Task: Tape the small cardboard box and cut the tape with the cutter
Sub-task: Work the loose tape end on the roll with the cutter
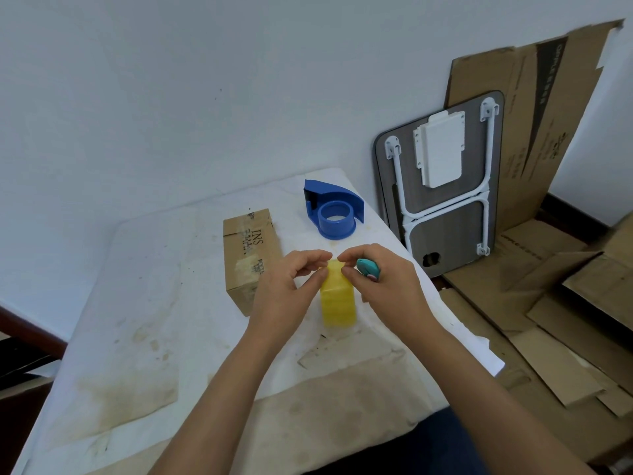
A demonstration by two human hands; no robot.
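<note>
A yellow roll of tape (337,298) stands on edge on the white-covered table (154,303), between my two hands. My left hand (287,293) pinches the roll's top edge with thumb and fingers. My right hand (383,286) also pinches the top of the roll, with a small teal cutter (368,268) tucked in its palm. The small cardboard box (250,255), printed with "INS", lies just left of my left hand, its top seam bearing old tape. A blue tape dispenser (334,210) with an empty hub sits behind the roll.
The table's right edge is close to my right hand. Beyond it, a folded lap desk (445,186) with white legs leans against the wall, and flattened cardboard sheets (548,303) cover the floor. A stained paper sheet (130,337) lies at the table's front left.
</note>
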